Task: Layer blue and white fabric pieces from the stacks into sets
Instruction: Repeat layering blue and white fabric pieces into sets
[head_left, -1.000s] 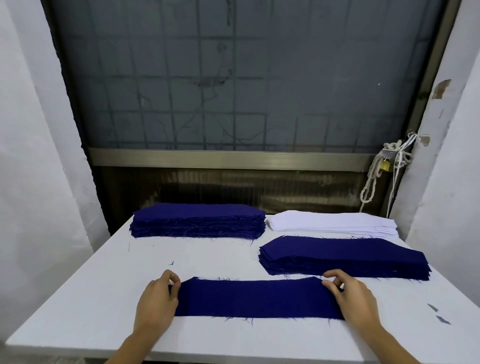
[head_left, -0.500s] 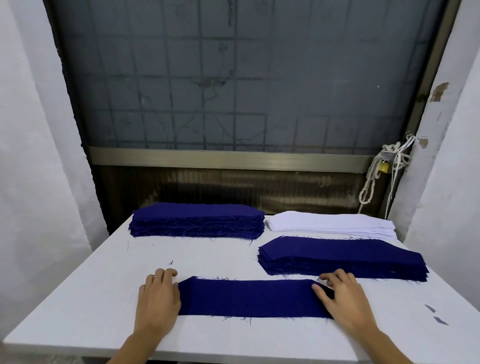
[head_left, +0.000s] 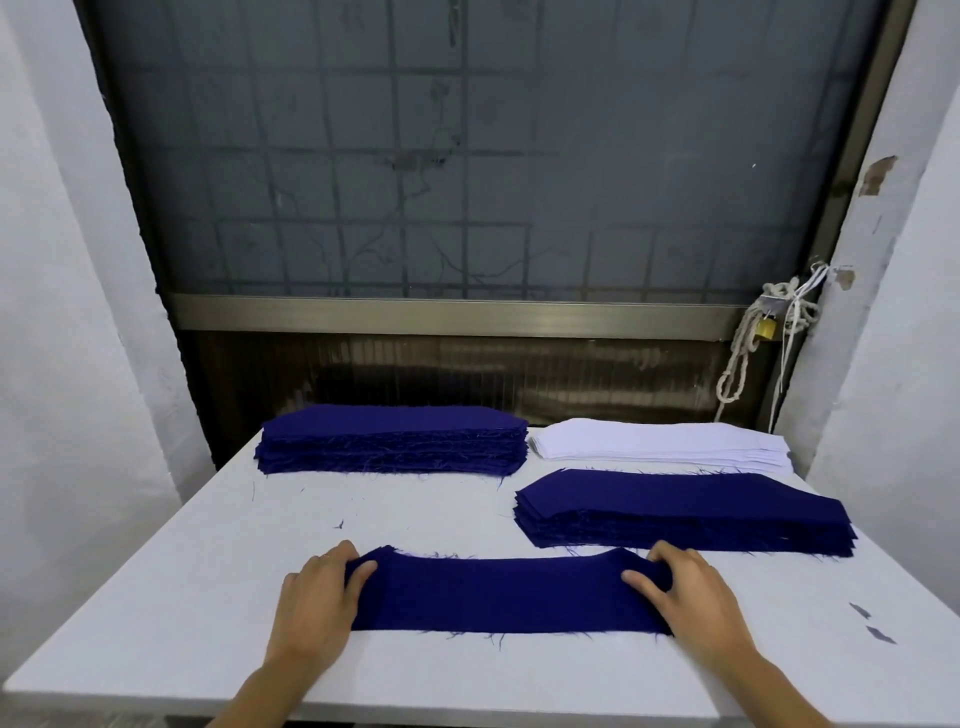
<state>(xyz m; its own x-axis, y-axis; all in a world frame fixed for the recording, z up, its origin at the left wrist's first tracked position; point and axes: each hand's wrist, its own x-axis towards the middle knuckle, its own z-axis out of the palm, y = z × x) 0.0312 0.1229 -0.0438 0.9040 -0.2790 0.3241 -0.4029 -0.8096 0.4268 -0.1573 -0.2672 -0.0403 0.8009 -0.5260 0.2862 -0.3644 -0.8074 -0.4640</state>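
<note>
- Blue strip (head_left: 509, 592) lies across the near part of the bench (head_left: 208, 571), both ends bunched up a bit.
- Left hand (head_left: 317, 597) pinches its left end and right hand (head_left: 691, 597) pinches its right end, thumbs on top.
- Further back: far blue stack (head_left: 389, 439), white stack (head_left: 660, 441) beside it, near blue stack (head_left: 680, 514) in front of the white.

Both ends of the blue strip (head_left: 509, 592) under the fingers (head_left: 640, 578)

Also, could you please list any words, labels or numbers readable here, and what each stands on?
No text can be read.
The far blue stack, the near blue stack, the white stack and the table show no lettering.
The padlock by the rope is too small to show any marking.
</note>
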